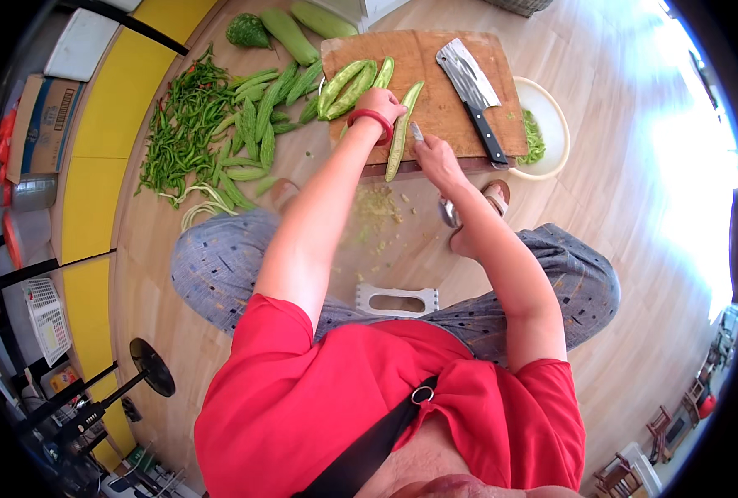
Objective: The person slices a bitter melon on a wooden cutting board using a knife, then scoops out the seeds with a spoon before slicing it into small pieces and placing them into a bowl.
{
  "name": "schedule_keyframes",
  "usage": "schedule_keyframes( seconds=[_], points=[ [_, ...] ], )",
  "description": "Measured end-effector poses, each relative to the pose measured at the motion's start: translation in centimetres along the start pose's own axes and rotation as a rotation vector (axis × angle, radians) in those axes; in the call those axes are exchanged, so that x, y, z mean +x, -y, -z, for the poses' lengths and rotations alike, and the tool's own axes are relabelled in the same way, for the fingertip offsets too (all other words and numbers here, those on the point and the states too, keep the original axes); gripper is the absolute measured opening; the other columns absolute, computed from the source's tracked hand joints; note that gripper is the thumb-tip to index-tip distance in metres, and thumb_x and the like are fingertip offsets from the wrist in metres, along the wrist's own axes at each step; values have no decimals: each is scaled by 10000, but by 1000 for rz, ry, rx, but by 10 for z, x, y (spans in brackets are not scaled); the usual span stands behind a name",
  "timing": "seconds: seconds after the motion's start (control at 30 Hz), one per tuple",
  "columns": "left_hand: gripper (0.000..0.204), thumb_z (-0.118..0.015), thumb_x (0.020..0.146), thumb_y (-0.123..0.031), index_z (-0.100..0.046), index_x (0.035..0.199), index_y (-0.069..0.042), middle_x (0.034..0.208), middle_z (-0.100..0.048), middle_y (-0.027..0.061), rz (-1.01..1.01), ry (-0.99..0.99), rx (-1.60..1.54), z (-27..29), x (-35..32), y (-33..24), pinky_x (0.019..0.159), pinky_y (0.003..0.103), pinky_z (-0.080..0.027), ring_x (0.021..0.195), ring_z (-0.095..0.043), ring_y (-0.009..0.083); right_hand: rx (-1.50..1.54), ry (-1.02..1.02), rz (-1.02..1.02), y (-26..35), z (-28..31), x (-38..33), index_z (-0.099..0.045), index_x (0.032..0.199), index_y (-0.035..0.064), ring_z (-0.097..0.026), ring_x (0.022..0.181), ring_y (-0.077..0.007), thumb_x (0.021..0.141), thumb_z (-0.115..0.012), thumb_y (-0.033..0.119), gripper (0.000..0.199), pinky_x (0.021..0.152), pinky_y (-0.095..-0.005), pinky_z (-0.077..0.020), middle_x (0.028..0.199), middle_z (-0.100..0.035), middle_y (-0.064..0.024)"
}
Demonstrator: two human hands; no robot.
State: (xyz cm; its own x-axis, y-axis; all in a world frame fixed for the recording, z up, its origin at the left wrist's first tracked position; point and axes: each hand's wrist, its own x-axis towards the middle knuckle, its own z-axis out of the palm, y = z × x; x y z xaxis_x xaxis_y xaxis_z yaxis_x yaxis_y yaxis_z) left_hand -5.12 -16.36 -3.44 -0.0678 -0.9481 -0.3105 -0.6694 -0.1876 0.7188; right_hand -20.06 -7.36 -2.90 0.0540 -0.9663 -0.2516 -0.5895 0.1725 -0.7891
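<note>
Fingers (397,108) closed on a gourd (399,148), others around a tool (416,130)

The fingers of the left hand (380,104) grasp the gourd, a long, pale green half, by its left side. The right hand (438,159) is clenched around the tool, whose metal tip points up just beside the gourd; its full shape is hidden. Rounded metal (449,213) shows by the right forearm; I cannot tell whether it belongs to the tool. A red bangle (370,116) circles the left wrist.

The gourd is over the left part of the board (423,60), slanting, its lower end past the near edge. Whether it rests on the wood, I cannot tell. More cut halves (348,93) lie at the board's upper left. On the right is a cleaver (468,76), black handle toward the person.

A pale bowl (561,129) with green slices (532,139) sits just right of the board. On the floor to the left are chillies (182,129), whole gourds (267,112) and pale beans (205,202); squashes (290,35) lie farther up. Scraps (377,207) dot the floor below the board, and a grey stool (397,293) stands between the legs.
</note>
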Motion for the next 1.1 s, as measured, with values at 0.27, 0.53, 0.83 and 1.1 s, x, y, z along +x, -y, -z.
schedule_keyframes(
  seconds=[0.27, 0.53, 0.83, 1.1],
  points=[
    [197, -686, 736, -175, -639, 800, 6, 668, -637, 88, 51, 248, 221, 11, 20, -24, 493, 274, -494, 518, -615, 167, -815, 58, 337, 32, 45, 12, -532, 786, 28, -624, 725, -342, 799, -448, 138, 139, 648, -428, -483, 721, -622, -189],
    [154, -698, 724, -155, -652, 747, -10, 638, -631, 82, 70, 208, 171, 11, 16, -27, 498, 290, -485, 493, -584, 151, -956, 117, 341, 37, 30, 25, -535, 822, 29, -646, 728, -284, 825, -431, 126, 142, 651, -379, -507, 733, -644, -144],
    [237, -692, 701, -287, -693, 799, -72, 754, -663, 93, -40, 50, 475, 4, 12, -29, 682, 350, -496, 704, -631, 244, -902, 151, 387, 26, 26, 11, -510, 789, 20, -644, 665, -296, 825, -423, 136, 149, 623, -393, -514, 689, -630, -173],
    [297, -680, 657, -277, -683, 864, -64, 903, -645, 147, 11, 74, 424, 3, 12, -29, 789, 339, -486, 858, -623, 275, -857, 176, 397, 18, 19, -9, -497, 815, 8, -639, 649, -318, 816, -413, 116, 137, 603, -401, -514, 684, -625, -180]
  ],
)
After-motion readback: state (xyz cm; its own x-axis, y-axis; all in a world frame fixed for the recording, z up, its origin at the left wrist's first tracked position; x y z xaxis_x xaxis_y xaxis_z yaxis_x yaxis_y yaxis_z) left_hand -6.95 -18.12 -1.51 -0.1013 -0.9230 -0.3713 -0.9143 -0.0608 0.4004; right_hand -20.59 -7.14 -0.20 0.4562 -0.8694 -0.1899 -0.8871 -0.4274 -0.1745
